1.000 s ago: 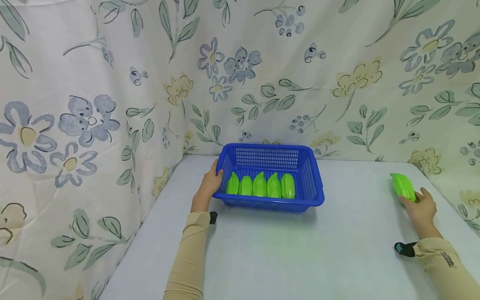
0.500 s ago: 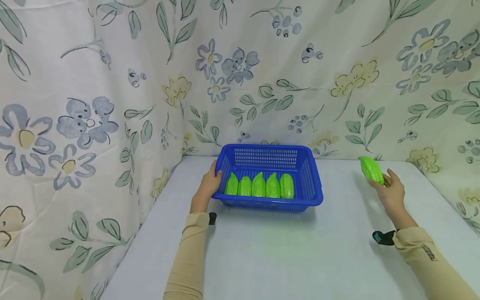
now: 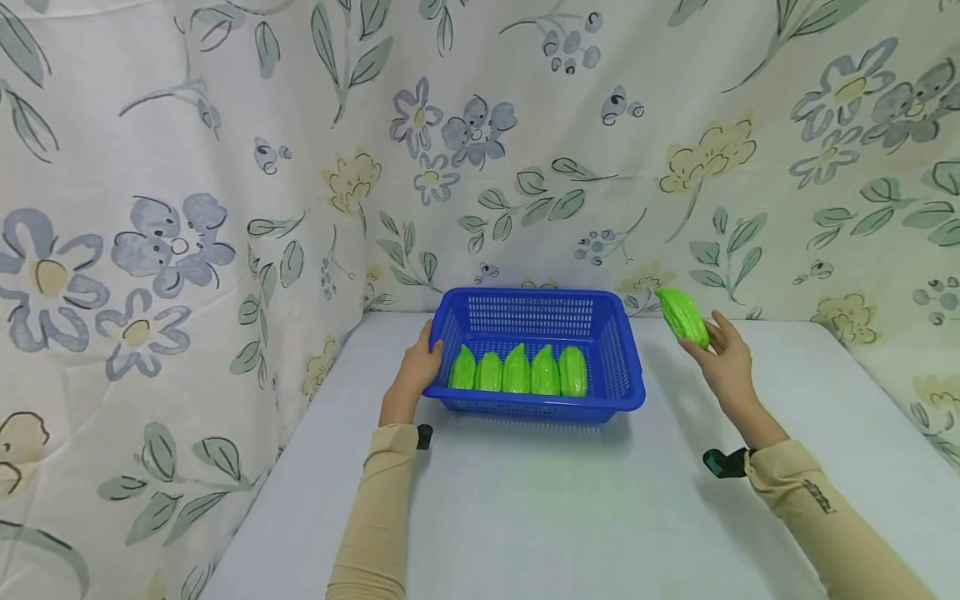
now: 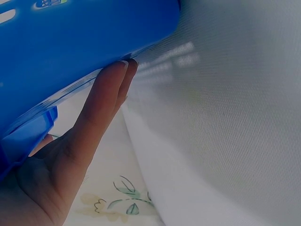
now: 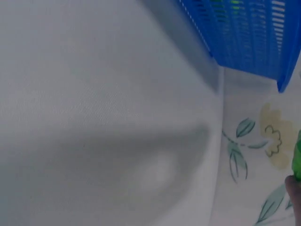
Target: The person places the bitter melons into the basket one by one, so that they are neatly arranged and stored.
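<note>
A blue plastic basket (image 3: 540, 408) stands at the back middle of the table in the head view. Several bright green, ridged bitter melons (image 3: 516, 371) lie side by side in a row along its front. My left hand (image 3: 416, 367) grips the basket's left rim, thumb over the edge; in the left wrist view its fingers (image 4: 101, 101) lie against the outside. My right hand (image 3: 726, 360) pinches another bitter melon (image 3: 684, 318) between thumb and fingers, raised above the table to the right of the basket. Only a sliver of that melon (image 5: 297, 162) shows in the right wrist view.
The table (image 3: 525, 517) has a white cover. A flower-printed curtain (image 3: 555, 233) hangs behind it and along the left and right sides. The basket's right wall (image 3: 633, 354) stands between the right hand and the row inside.
My right hand has carried the bitter melon leftward and upward from the table's right side towards the basket. The left hand and the basket look unmoved.
</note>
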{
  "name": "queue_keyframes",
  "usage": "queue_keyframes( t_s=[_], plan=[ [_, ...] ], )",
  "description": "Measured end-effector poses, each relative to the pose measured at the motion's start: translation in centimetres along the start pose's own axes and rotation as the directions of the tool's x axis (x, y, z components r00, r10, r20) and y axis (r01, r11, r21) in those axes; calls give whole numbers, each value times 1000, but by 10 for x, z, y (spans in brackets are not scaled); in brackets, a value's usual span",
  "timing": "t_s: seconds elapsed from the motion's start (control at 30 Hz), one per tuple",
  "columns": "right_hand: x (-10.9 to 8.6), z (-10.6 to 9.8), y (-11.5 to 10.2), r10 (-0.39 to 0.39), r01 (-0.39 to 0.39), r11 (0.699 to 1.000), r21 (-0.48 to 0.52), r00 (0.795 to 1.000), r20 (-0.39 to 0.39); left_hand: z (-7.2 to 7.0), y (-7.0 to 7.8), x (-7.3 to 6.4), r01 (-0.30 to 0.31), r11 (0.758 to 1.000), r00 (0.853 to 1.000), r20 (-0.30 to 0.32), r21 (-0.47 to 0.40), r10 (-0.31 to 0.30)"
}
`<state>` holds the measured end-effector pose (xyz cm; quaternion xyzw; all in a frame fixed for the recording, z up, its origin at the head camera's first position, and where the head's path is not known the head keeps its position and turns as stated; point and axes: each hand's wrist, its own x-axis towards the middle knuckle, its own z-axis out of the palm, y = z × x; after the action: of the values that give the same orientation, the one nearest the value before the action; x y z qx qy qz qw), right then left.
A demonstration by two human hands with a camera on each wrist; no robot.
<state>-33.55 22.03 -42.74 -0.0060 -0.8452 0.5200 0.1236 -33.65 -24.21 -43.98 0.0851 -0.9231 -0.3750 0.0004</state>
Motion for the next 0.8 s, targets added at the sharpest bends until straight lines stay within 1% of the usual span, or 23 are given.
queue_keyframes(
  t_s=[0.33,0.47,0.63,0.8],
  plan=[
    [-10,27,-31,-71,67,996,62,996,61,1,-1,0,3,1000,1000,2,-3,-3],
    [-17,37,-44,-75,69,995,72,993,91,1,-1,0,3,1000,1000,2,-2,-3],
    [-26,48,-60,-45,39,998,49,991,128,1,-1,1,10,1000,1000,-3,-8,-10],
    [-35,57,-71,-44,46,999,-5,987,154,1,0,2,4,1000,1000,-7,-4,-4]
  ],
)
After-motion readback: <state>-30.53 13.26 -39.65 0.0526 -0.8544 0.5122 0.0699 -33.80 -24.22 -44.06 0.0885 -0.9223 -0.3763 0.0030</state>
